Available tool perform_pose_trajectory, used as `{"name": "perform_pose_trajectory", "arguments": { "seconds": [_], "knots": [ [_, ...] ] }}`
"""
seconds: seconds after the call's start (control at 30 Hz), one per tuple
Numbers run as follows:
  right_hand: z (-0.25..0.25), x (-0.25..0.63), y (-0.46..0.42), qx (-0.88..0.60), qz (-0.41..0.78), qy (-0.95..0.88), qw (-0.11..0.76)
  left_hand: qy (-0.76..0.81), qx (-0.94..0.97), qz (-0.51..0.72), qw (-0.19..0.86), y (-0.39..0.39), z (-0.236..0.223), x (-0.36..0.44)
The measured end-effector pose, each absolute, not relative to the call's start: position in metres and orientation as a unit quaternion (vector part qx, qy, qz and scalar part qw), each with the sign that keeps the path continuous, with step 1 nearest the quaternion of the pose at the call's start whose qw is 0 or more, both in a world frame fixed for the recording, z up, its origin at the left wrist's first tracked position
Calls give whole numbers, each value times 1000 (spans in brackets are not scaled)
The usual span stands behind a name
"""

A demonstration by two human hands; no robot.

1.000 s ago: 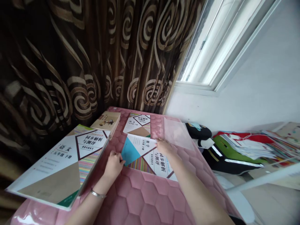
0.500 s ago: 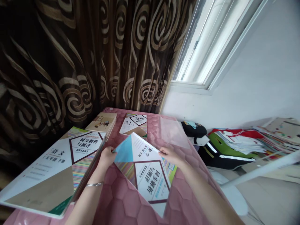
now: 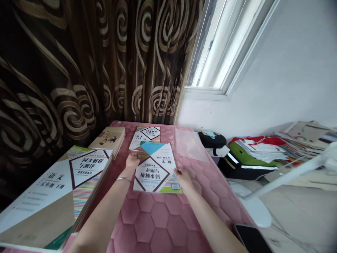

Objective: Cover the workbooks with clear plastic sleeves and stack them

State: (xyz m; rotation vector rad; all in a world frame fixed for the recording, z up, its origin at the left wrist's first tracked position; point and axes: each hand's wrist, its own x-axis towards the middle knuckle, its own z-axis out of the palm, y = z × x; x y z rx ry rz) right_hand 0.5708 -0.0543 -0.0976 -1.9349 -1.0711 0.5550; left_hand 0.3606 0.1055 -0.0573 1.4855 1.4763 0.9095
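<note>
Between my two hands is a workbook (image 3: 155, 168) with a blue, white and striped cover, its print upside down to me. My left hand (image 3: 132, 161), with a silver bracelet at the wrist, grips its left edge. On the opposite edge, my right hand (image 3: 182, 177) is closed with the thumb on the cover. The workbook's far edge overlaps a second workbook (image 3: 144, 135) lying flat behind it. A clear plastic sheet (image 3: 188, 142) lies to the right of that one.
To the left lies a stack of larger-looking workbooks (image 3: 52, 193), with tan booklets (image 3: 107, 137) behind it. A pink padded cover (image 3: 155, 221) spreads over the surface. At right are a phone (image 3: 252, 239), a white lamp (image 3: 259, 214), a black case (image 3: 212, 140) and piled papers (image 3: 259, 149).
Both hands have lifted the workbook and turned it, so its title now faces away from me. It has moved towards the workbook behind. The view has shifted right, and a phone now shows.
</note>
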Motion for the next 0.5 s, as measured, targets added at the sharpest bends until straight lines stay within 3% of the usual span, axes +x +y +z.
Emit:
{"name": "perform_pose_trajectory", "arguments": {
  "seconds": [0.2,0.33,0.5],
  "knots": [
    [-78,562,-65,-824,160,-457,294,587,609,368,386,103,-72,350],
    [-69,549,-72,-860,84,-478,159,567,642,373,357,94,-71,346],
    [-65,545,-73,-865,50,-490,94,533,684,374,330,62,-77,333]
  ]
}}
